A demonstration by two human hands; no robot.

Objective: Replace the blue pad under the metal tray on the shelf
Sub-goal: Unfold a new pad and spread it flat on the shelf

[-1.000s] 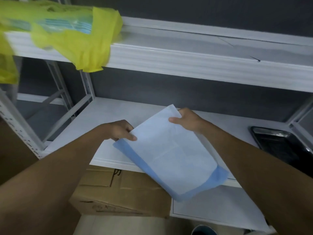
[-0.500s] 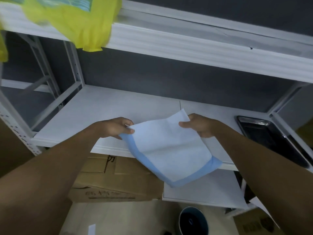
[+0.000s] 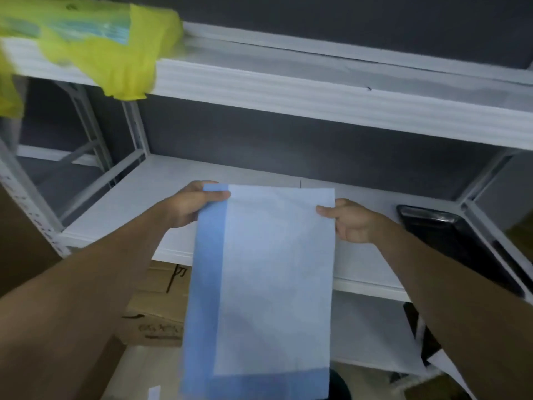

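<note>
Over the front edge of the middle shelf (image 3: 121,194) I've got the pad (image 3: 271,278) hanging in the air, pinched at its two top corners. Left hand (image 3: 190,206) has thumb over the blue-bordered corner with fingers curled behind; right hand (image 3: 350,222) pinches the white corner the same way. Both grips are closed on the pad, nothing else in them.

Long axis runs straight down from my hands toward the floor, so the sheet hangs upright, folded by the look of it (blue band down the left side and along the bottom).

Now the bit that matters: the tray (image 3: 455,243) sits well off to my right, at the far right end of the same shelf, near the upright. Right hand is clearly the nearer one. Bare shelf lies directly behind the pad.

My read: the pad wants to swing up flat and go down on the shelf, with the tray coming across from the right afterwards. No pad is under the tray yet, as far as I can see.
</note>
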